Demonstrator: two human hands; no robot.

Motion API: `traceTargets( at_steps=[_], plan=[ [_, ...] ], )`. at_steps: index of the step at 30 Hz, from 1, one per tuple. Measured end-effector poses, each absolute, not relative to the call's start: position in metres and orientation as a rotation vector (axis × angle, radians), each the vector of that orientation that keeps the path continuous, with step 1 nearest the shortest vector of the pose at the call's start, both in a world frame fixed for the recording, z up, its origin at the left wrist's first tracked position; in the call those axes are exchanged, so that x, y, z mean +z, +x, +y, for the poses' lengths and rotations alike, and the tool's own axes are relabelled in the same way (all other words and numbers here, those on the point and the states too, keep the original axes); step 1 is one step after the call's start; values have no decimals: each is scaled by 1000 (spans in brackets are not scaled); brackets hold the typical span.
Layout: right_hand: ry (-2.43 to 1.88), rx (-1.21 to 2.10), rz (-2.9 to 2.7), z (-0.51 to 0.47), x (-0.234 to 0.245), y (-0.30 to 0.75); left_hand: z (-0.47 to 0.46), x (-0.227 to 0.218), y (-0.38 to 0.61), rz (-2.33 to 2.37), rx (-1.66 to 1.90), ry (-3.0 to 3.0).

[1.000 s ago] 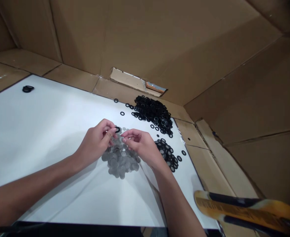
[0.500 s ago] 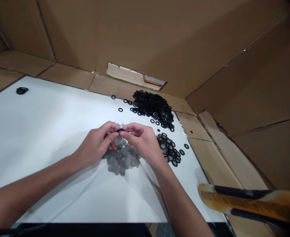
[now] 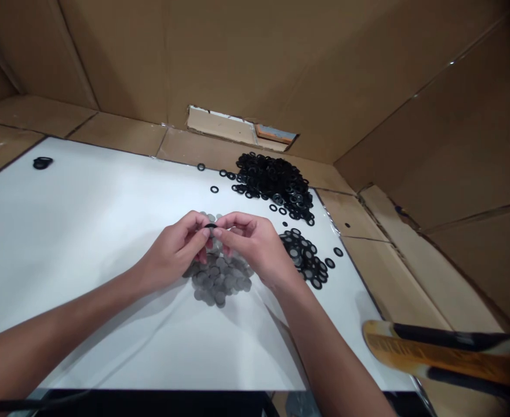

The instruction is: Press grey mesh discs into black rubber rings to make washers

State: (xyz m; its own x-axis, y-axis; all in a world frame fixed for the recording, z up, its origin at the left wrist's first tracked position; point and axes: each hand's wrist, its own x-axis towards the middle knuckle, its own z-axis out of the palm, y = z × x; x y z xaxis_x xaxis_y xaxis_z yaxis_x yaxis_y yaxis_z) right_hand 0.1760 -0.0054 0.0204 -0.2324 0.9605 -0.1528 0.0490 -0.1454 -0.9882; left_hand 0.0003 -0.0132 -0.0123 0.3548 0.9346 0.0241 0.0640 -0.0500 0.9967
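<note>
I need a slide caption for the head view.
Left hand and right hand pinch a black ring over round grey discs.

The left hand [image 3: 174, 249] and right hand [image 3: 255, 240] partly cover the grey disc pile [image 3: 221, 282]. Above this pile, fingertips [image 3: 204, 233] conceal parts of a black ring [image 3: 211, 226]. Right of the pile, a yellow-and-black bar [image 3: 437, 350] blurs toward the frame edge.

On the flat white tabletop [image 3: 107, 200], a pile of round grey discs [image 3: 221, 281] is flanked on the right by round black-rimmed grey discs [image 3: 308, 255]; behind these, round black rings [image 3: 274, 176] are heaped; black looped pieces [image 3: 43, 163] are set far left.
</note>
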Motion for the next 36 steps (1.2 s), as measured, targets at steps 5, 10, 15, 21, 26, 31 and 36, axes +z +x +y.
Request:
traceTargets(
  at_steps=[5,10,15,21,26,31,36],
  plan=[
    [-1199,1348,-1347,-9,19,167,-16,-8,1,939,978,1369],
    [-1144,1342,-1340,-10,15,168,-14,-2,3,887,999,1306],
    [-1157,1262,-1433,-12,15,168,-14,-3,3,894,968,1299],
    [-1128,1183,-1513,-15,13,165,-14,-6,1,917,913,1321],
    [-1091,1238,-1496,-15,14,164,-14,-7,1,890,946,1301],
    [-1124,1205,-1450,-15,15,165,-16,-7,0,865,1036,1275],
    [-1210,1220,-1378,-17,17,162,-17,-6,1,863,1100,1240]
  ],
)
